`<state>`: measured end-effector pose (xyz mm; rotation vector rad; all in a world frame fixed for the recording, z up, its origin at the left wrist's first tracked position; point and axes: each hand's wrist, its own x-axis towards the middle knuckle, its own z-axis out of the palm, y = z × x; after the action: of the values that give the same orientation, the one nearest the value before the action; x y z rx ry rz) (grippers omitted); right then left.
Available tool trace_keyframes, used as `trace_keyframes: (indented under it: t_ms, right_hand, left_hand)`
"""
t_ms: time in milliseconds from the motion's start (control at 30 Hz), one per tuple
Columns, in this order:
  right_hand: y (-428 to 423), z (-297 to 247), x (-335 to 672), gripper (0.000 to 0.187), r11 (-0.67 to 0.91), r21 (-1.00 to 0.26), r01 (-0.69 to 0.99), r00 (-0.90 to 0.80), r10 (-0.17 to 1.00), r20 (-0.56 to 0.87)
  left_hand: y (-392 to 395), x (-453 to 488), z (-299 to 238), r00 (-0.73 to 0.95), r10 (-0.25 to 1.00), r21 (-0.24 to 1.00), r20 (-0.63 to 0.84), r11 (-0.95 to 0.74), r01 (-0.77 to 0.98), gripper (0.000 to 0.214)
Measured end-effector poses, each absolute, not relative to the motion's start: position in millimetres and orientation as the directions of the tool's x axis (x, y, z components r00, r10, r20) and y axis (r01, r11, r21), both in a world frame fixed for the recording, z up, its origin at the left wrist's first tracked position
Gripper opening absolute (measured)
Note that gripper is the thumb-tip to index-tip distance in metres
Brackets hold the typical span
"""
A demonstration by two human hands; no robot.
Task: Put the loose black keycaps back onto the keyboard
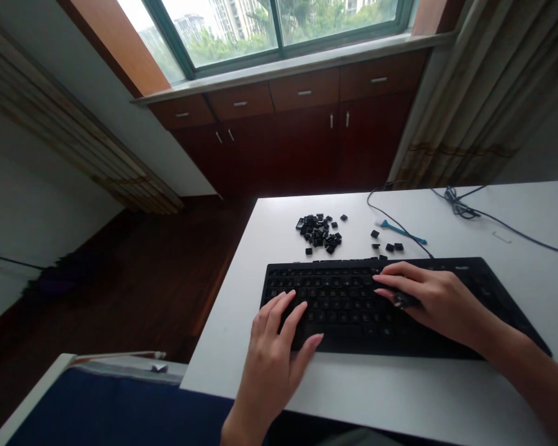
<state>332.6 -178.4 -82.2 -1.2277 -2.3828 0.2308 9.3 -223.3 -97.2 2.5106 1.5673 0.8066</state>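
A black keyboard (344, 342) with many keycaps off lies on the white table. My left hand (274, 353) rests on its left end, fingers spread and holding nothing. Over the right part of the keys, my right hand (430, 297) is curled, with thumb and fingertips close together at the upper rows. Something small and dark shows under its palm; I cannot make out what it is. Behind the keyboard lies a heap of loose black keycaps (318, 232). Several more keycaps (389, 247) are scattered to the right of the heap, near the back edge.
A blue plastic pry tool (403, 231) lies behind the keyboard, beside a black cable (395, 222). Farther right are a bundled cable (460, 204) and a thin bent wire (501, 238). The white table (227, 337) ends at the left above a dark floor.
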Motion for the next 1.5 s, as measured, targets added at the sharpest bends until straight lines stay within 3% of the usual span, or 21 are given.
trace_keyframes:
  t_ms: [267,500,1300,1500]
  right_hand:
    - [-179,-81,333,0.037,0.623,-0.339,0.705,-0.515,0.778,0.360]
    - [-181,-81,327,0.025,0.622,-0.343,0.704,-0.488,0.774,0.402]
    - [-181,-94,323,0.019,0.571,-0.297,0.766,-0.420,0.793,0.442]
    - [-182,-97,321,0.020,0.626,-0.339,0.703,-0.452,0.760,0.466]
  left_hand:
    - [-218,13,-97,0.317,0.848,0.340,0.425,-0.475,0.812,0.040]
    - [-220,12,-98,0.335,0.846,0.329,0.414,-0.482,0.812,0.039]
    - [-225,17,-98,0.297,0.855,0.350,0.424,-0.457,0.818,0.035]
    - [-226,18,-99,0.291,0.855,0.350,0.430,-0.455,0.819,0.033]
